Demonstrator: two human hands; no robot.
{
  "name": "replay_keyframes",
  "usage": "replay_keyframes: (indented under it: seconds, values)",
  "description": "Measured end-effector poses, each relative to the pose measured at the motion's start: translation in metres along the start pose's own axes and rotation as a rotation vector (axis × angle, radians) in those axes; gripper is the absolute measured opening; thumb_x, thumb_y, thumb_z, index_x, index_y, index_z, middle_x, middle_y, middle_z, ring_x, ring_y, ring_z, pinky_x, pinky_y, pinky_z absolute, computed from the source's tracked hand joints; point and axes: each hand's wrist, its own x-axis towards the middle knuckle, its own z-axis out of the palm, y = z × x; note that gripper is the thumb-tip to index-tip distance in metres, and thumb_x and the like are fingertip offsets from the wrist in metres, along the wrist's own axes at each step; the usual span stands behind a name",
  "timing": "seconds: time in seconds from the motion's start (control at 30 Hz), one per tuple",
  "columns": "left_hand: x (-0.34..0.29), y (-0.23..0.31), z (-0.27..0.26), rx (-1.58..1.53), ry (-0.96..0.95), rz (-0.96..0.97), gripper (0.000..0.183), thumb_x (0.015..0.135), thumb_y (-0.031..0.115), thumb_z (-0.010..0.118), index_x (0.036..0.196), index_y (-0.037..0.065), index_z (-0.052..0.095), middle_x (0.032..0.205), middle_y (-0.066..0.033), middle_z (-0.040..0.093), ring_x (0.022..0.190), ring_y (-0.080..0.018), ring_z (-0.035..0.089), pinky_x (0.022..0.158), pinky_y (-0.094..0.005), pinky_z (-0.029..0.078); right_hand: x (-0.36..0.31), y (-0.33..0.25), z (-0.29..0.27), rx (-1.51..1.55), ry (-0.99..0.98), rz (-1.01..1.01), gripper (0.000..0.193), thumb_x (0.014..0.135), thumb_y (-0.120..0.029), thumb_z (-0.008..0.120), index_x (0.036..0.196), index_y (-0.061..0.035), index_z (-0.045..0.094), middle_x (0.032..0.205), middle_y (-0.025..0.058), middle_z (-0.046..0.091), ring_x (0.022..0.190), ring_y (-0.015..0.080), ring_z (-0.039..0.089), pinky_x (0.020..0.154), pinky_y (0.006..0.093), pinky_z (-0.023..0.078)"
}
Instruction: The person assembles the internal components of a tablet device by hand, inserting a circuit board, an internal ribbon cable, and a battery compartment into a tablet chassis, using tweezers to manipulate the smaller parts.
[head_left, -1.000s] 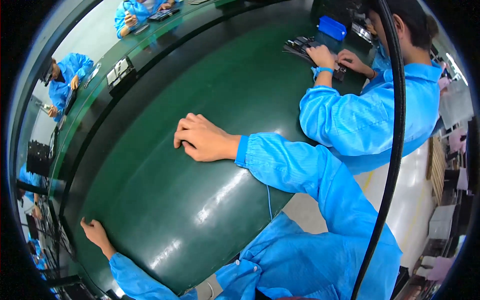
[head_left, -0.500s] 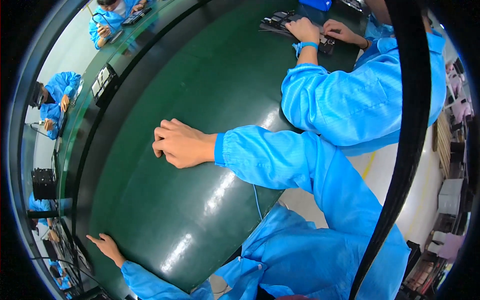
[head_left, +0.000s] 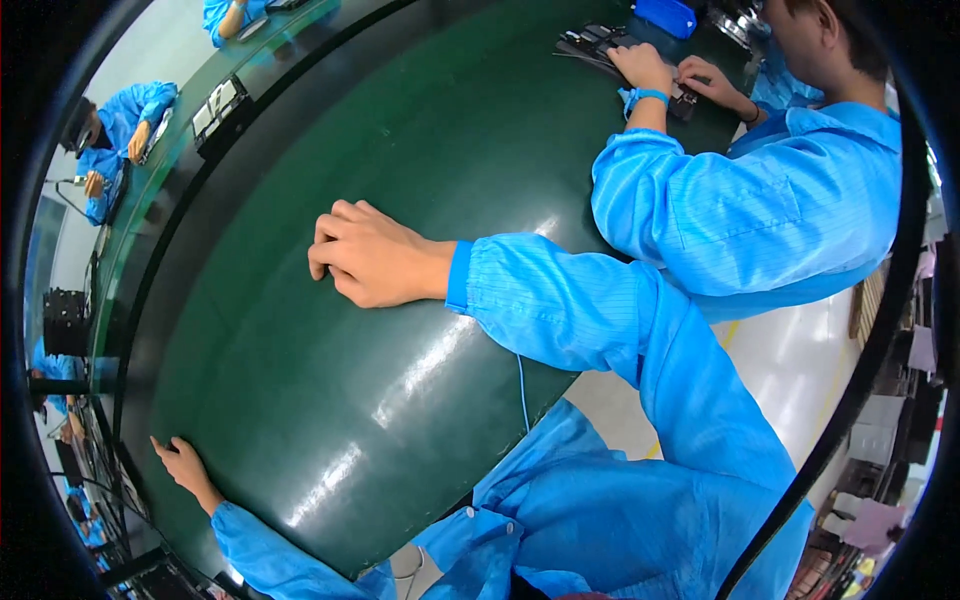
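Note:
My right hand [head_left: 372, 255] rests on the green tabletop [head_left: 260, 330] in the middle, its fingers curled down and drawn together. No object shows in or beside it, though the palm side is hidden. At the lower left, my left hand [head_left: 186, 470] lies near the table's far-left edge, index finger stretched out and thumb apart. Nothing is in that hand. Both my forearms wear blue sleeves, and a thin blue cord [head_left: 523, 395] hangs from below the right sleeve over the near table edge.
Close by on the right, a co-worker in a blue smock [head_left: 740, 210] has both hands on dark flat parts [head_left: 600, 45]. A blue pouch [head_left: 665, 17] lies behind them. Across the glass-edged ledge stand a black-and-white device [head_left: 218, 115] and another seated person [head_left: 130, 130].
The view has shifted and turned a little, so the co-worker shows farther right and more fully. Both my hands keep much the same pose on the table.

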Motion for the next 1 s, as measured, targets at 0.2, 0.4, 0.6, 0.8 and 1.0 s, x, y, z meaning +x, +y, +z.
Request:
replay_keyframes:
  seconds: [0.2, 0.4, 0.6, 0.8, 1.0]
  values:
    - [-0.008, -0.005, -0.004, 0.079, -0.053, -0.080, 0.067, 0.109, 0.038, 0.054, 0.173, 0.025, 0.042, 0.141, -0.0245, 0.072, 0.122, -0.0491, 0.069, 0.103, -0.0592, 0.054, 0.006, -0.027, -0.017, -0.190, -0.165, 0.071, 0.021, 0.089, -0.001, 0.063, 0.098, -0.0130, 0.077, 0.106, 0.0042, 0.064, 0.108, 0.0270, 0.056, 0.096, 0.0422, 0.048]
    - [-0.004, 0.001, -0.003, 0.006, -0.030, -0.064, 0.068, 0.108, 0.032, 0.057, 0.173, 0.019, 0.042, 0.139, -0.0286, 0.072, 0.125, -0.0492, 0.068, 0.106, -0.0593, 0.053, 0.010, -0.026, -0.019, -0.223, -0.139, 0.030, 0.019, 0.089, -0.001, 0.064, 0.097, -0.0126, 0.076, 0.105, 0.0044, 0.063, 0.105, 0.0267, 0.055, 0.093, 0.0427, 0.047]
    - [-0.018, 0.010, -0.009, 0.250, 0.422, 0.294, 0.061, 0.110, 0.024, 0.055, 0.169, 0.015, 0.047, 0.143, -0.0270, 0.070, 0.139, -0.0462, 0.060, 0.109, -0.0553, 0.052, 0.005, -0.028, -0.015, -0.208, -0.157, 0.037, 0.019, 0.090, -0.001, 0.065, 0.099, -0.0132, 0.076, 0.105, 0.0042, 0.062, 0.104, 0.0265, 0.055, 0.091, 0.0422, 0.047]
    - [-0.026, 0.047, -0.022, -0.209, 0.081, 0.313, 0.041, 0.115, 0.020, 0.052, 0.152, 0.005, 0.064, 0.137, -0.0248, 0.073, 0.126, -0.0440, 0.067, 0.106, -0.0513, 0.053, 0.008, -0.032, -0.016, -0.216, -0.167, 0.040, 0.020, 0.090, -0.001, 0.065, 0.100, -0.0131, 0.077, 0.105, 0.0046, 0.062, 0.105, 0.0265, 0.055, 0.093, 0.0420, 0.047]
    - [-0.020, 0.034, -0.014, -0.051, -0.008, 0.229, 0.045, 0.119, 0.033, 0.046, 0.146, 0.003, 0.065, 0.143, -0.0235, 0.070, 0.130, -0.0446, 0.066, 0.108, -0.0506, 0.052, 0.010, -0.029, -0.014, -0.231, -0.173, 0.035, 0.021, 0.090, -0.001, 0.064, 0.101, -0.0133, 0.077, 0.106, 0.0048, 0.062, 0.106, 0.0269, 0.056, 0.094, 0.0422, 0.047]
